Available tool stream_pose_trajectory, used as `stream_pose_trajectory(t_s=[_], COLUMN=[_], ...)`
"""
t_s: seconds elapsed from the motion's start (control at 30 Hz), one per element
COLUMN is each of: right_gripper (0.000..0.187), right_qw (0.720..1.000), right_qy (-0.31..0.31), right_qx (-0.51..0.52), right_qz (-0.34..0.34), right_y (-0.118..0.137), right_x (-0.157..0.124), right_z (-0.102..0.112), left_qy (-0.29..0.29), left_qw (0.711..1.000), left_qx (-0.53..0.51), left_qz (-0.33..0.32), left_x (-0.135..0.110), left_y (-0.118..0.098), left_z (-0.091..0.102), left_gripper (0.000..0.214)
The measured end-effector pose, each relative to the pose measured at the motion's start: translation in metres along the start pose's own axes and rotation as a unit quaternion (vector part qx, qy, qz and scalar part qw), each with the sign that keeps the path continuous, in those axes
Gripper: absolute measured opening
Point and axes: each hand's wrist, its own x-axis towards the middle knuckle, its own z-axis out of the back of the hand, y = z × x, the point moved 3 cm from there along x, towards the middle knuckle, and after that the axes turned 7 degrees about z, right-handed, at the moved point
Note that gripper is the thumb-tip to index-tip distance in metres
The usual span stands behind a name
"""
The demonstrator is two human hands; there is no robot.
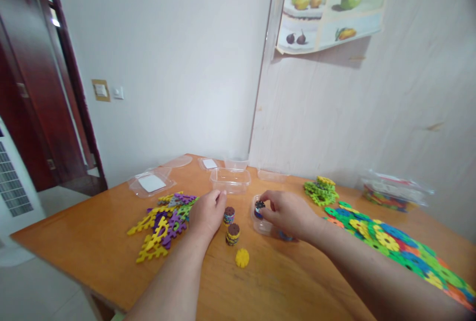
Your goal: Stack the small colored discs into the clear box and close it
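Observation:
My right hand (288,213) pinches a short stack of dark notched plastic discs (259,208) between thumb and fingers, inside a small clear plastic box (263,227). Another bluish stack (286,235) shows partly under that hand, at the box's right end. My left hand (208,213) is closed on the table left of the box; what its fingers hold, if anything, is hidden. Just to its right stands a brown-topped stack of discs (229,216), and a second brown-topped stack (232,234) with yellow edges is nearer me. One yellow disc (242,258) lies flat in front.
Yellow, purple and green notched strips (167,226) are piled at left. Colourful flower-shaped discs (394,241) spread across the right, below a green heap (321,191). An open clear container (230,182), a clear lid (151,183) and a filled bag (394,192) sit farther back.

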Motion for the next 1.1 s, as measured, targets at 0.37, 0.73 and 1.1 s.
stream_pose_trajectory(t_s=[0.37, 0.73, 1.1], right_gripper=[0.033, 0.025, 0.026], right_qw=[1.0, 0.988, 0.991], right_qy=[-0.015, 0.066, 0.034], right_qx=[-0.024, 0.088, 0.094], right_qz=[-0.011, 0.113, 0.084], right_y=[-0.007, 0.054, 0.049], right_x=[0.001, -0.047, -0.046], right_z=[-0.008, -0.036, -0.026], left_qy=[-0.002, 0.005, -0.004], left_qw=[1.0, 1.0, 1.0], left_qx=[-0.001, 0.006, -0.001], left_qz=[-0.003, 0.001, -0.007], left_x=[0.0, 0.0, 0.0], left_y=[0.001, 0.0, 0.0], left_z=[-0.001, 0.0, 0.0], left_gripper=[0.045, 0.044, 0.044])
